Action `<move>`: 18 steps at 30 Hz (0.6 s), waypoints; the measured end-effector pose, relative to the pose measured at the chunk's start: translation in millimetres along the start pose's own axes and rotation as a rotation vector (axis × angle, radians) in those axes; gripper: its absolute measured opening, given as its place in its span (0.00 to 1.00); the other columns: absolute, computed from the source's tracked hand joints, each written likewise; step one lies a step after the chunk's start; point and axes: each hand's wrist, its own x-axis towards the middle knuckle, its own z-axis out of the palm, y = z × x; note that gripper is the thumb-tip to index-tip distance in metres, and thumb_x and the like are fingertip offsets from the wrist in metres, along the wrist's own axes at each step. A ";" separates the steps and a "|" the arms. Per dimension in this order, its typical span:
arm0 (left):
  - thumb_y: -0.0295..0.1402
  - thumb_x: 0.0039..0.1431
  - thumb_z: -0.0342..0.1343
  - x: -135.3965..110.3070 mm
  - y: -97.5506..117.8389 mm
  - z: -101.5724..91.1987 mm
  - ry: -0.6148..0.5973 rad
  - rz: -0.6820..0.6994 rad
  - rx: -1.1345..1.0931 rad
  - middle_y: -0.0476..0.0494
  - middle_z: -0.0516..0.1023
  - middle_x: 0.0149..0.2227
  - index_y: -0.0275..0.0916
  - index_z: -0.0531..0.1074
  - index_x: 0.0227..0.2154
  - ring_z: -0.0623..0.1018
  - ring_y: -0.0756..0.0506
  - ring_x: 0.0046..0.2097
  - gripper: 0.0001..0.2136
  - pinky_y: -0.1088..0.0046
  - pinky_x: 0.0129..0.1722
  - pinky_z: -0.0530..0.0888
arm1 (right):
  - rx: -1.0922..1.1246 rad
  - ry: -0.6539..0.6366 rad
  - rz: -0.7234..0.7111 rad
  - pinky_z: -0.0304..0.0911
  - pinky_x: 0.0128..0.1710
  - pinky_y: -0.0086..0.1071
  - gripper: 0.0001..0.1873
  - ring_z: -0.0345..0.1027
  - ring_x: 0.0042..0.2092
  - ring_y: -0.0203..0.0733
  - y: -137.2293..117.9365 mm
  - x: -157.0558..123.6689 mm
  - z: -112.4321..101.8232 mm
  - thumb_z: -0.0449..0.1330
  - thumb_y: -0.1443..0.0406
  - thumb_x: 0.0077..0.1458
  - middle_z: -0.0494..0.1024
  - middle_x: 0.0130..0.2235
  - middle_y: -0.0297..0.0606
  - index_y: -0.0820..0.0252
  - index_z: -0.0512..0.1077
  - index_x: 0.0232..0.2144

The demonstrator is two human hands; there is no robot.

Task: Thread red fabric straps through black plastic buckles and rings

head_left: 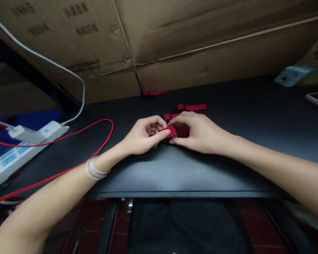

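Both my hands meet over a red strap with black fittings [175,132] on the black table [175,173]. My left hand [144,135], bracelets on its wrist, pinches the strap's left end with curled fingers. My right hand [198,132] covers the strap's right part, fingers pressed down on it. More of the red strap [192,107] lies just behind my hands. A small red piece [155,93] rests at the table's back edge.
Cardboard boxes [175,38] stand against the table's back. A white power strip [21,148] with a grey cable lies at the left, and a red cable [95,141] loops across the table's left side. A white device [291,76] sits at far right.
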 end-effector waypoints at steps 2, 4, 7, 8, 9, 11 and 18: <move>0.44 0.57 0.66 -0.1 1.0 -0.1 0.003 -0.003 0.002 0.52 0.71 0.24 0.35 0.69 0.31 0.70 0.56 0.23 0.17 0.82 0.24 0.68 | -0.041 0.058 -0.005 0.64 0.48 0.35 0.19 0.72 0.48 0.46 -0.1 0.3 0.0 0.70 0.59 0.49 0.79 0.45 0.44 0.60 0.81 0.43; 0.44 0.57 0.66 -0.3 2.2 -0.1 0.002 -0.010 0.005 0.52 0.71 0.24 0.35 0.69 0.32 0.70 0.56 0.23 0.17 0.82 0.24 0.69 | -0.047 0.082 -0.003 0.64 0.45 0.33 0.17 0.72 0.44 0.42 -0.9 0.3 -0.3 0.69 0.61 0.49 0.78 0.43 0.44 0.61 0.81 0.42; 0.44 0.56 0.66 -0.7 3.3 0.0 0.002 -0.009 0.006 0.53 0.71 0.24 0.35 0.69 0.31 0.70 0.56 0.23 0.17 0.82 0.24 0.69 | -0.011 0.027 0.028 0.61 0.38 0.29 0.19 0.69 0.36 0.36 -2.5 -0.1 -0.5 0.66 0.60 0.51 0.78 0.39 0.41 0.61 0.79 0.45; 0.45 0.56 0.67 -0.8 3.5 0.1 0.001 -0.009 0.004 0.53 0.71 0.24 0.35 0.69 0.31 0.70 0.56 0.23 0.18 0.82 0.24 0.69 | -0.003 0.002 0.047 0.59 0.36 0.28 0.19 0.68 0.35 0.35 -2.9 -0.2 -0.3 0.65 0.60 0.52 0.78 0.37 0.40 0.62 0.79 0.46; 0.45 0.55 0.67 -0.9 3.6 0.2 -0.001 -0.005 0.002 0.53 0.71 0.24 0.35 0.69 0.31 0.70 0.56 0.23 0.18 0.82 0.24 0.69 | 0.002 -0.023 0.067 0.58 0.34 0.27 0.20 0.68 0.34 0.34 -3.1 -0.3 0.0 0.64 0.59 0.53 0.79 0.36 0.39 0.62 0.78 0.47; 0.46 0.55 0.67 -0.9 3.7 0.3 0.004 0.002 0.002 0.52 0.71 0.24 0.34 0.69 0.31 0.70 0.55 0.23 0.19 0.81 0.24 0.69 | 0.001 -0.049 0.094 0.57 0.33 0.27 0.20 0.67 0.32 0.33 -3.1 0.0 0.6 0.62 0.59 0.55 0.79 0.35 0.39 0.62 0.78 0.47; 0.46 0.55 0.67 -1.7 3.4 0.4 -0.007 0.001 0.021 0.52 0.71 0.24 0.35 0.69 0.31 0.69 0.55 0.23 0.19 0.81 0.23 0.68 | 0.048 -0.082 0.129 0.58 0.32 0.26 0.20 0.69 0.32 0.33 -4.1 1.1 0.2 0.62 0.60 0.54 0.80 0.34 0.37 0.63 0.79 0.48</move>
